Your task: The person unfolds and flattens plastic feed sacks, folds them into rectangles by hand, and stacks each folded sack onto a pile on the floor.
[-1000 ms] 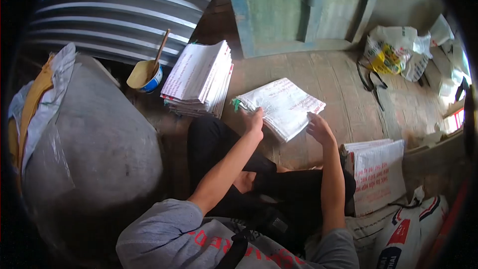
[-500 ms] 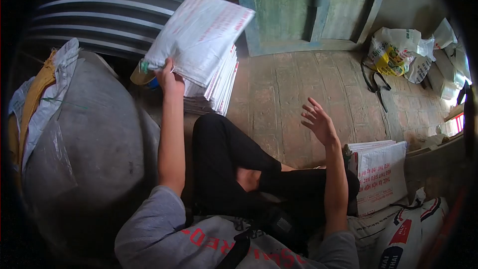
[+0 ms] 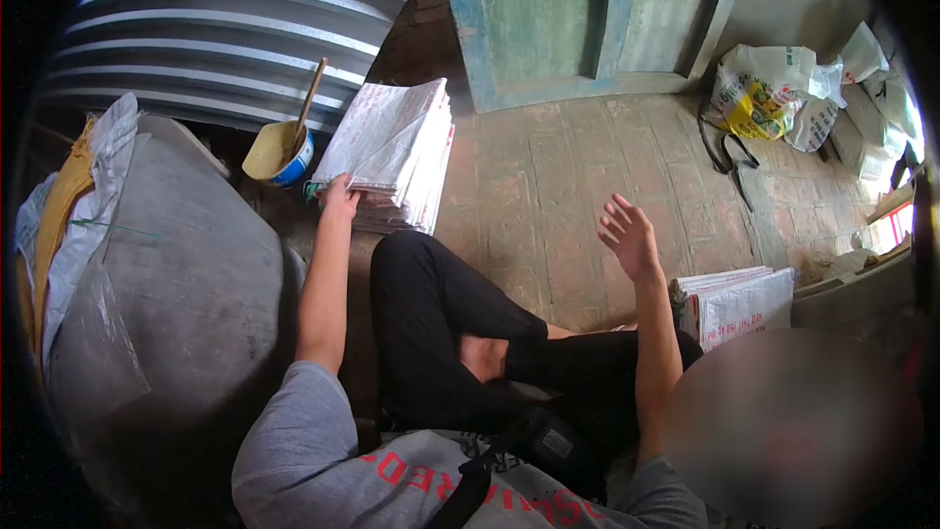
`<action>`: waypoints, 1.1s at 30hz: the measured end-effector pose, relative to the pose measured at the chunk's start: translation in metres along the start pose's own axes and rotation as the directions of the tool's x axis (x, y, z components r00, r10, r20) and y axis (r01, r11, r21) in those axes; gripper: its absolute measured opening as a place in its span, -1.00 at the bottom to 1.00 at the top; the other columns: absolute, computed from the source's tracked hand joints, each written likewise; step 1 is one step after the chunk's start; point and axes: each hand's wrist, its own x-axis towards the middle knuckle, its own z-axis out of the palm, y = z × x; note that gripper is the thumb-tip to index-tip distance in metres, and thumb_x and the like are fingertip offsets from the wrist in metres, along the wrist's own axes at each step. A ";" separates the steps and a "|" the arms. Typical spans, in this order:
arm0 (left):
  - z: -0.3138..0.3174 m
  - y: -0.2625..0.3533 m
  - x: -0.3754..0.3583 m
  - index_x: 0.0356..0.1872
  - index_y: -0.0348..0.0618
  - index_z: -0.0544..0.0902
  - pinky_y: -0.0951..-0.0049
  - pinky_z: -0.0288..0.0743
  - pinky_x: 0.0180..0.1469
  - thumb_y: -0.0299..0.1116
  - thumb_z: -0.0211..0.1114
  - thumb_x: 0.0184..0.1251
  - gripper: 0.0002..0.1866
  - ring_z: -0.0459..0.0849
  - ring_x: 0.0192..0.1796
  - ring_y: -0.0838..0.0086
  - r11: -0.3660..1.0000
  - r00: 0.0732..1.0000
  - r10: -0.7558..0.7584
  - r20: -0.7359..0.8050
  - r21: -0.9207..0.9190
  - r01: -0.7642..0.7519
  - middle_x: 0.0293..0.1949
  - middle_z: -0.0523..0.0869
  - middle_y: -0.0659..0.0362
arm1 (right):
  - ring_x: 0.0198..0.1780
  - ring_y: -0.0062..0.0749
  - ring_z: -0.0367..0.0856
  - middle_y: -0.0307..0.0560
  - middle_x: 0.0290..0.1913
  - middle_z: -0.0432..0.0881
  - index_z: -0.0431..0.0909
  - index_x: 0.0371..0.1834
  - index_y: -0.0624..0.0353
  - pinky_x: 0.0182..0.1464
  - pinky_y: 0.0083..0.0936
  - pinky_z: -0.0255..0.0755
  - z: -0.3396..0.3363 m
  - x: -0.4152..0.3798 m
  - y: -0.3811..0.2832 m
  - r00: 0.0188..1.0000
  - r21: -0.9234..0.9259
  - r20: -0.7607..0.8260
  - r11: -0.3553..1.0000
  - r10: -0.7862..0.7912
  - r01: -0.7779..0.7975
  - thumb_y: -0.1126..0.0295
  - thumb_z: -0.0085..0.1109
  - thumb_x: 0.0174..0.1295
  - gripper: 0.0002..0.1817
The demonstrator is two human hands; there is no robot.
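Observation:
At the near-left corner of a stack of folded white woven sacks point(image 3: 434, 165), my left hand point(image 3: 339, 200) is closed on the edge of the top folded sack point(image 3: 376, 132). That sack lies flat on the pile, and a bit of green string shows by my fingers. Faint red print runs across the sack. My right hand point(image 3: 630, 240) is raised over the brick floor with its fingers apart, holding nothing. A second group of folded sacks point(image 3: 744, 309) with red lettering stands to the right of my knee.
A tub point(image 3: 266, 154) with a wooden stick point(image 3: 310, 103) stands left of the stack, before a corrugated metal sheet point(image 3: 235, 24). A large grey container point(image 3: 186, 235) is at my left. Plastic bags point(image 3: 769, 88) and a black strap point(image 3: 727, 162) lie far right, past a green door point(image 3: 548, 20).
My left hand has brought the folded sack down onto the stack, uncovering the tub and stick. My right hand stays raised and open. A blurred round patch now covers the lower right.

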 end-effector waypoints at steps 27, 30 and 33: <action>0.082 -0.131 -0.281 0.00 -0.22 0.63 0.24 0.55 -0.01 -0.38 0.23 0.32 -0.73 0.72 -0.08 0.16 0.441 -0.054 -0.285 0.957 0.081 -0.894 -0.13 0.72 -0.04 | 0.04 -0.14 0.43 0.02 0.17 0.39 0.36 0.22 0.06 -0.03 -0.24 0.43 -0.170 -0.246 0.010 0.215 0.168 -0.977 0.620 -0.001 0.766 0.13 -0.02 0.24 -0.50; 0.079 -0.123 -0.281 0.00 -0.24 0.63 0.24 0.55 0.00 -0.39 0.23 0.32 -0.72 0.72 -0.07 0.15 0.436 -0.053 -0.235 0.971 0.056 -0.898 -0.13 0.72 -0.06 | 0.13 -0.04 0.52 0.09 0.15 0.53 0.45 0.16 0.22 0.09 -0.20 0.47 -0.174 -0.238 0.020 0.220 0.051 -0.960 0.658 -0.176 0.751 0.17 -0.15 0.29 -0.52; 0.076 -0.118 -0.281 0.01 -0.25 0.62 0.26 0.55 0.02 -0.39 0.23 0.33 -0.72 0.72 -0.07 0.19 0.449 -0.017 -0.269 0.963 0.109 -0.887 -0.11 0.73 -0.05 | 0.10 -0.02 0.55 0.10 0.13 0.57 0.52 0.10 0.22 0.10 -0.16 0.50 -0.213 -0.230 0.022 0.081 0.089 -0.996 0.530 0.038 0.843 0.20 -0.24 0.32 -0.54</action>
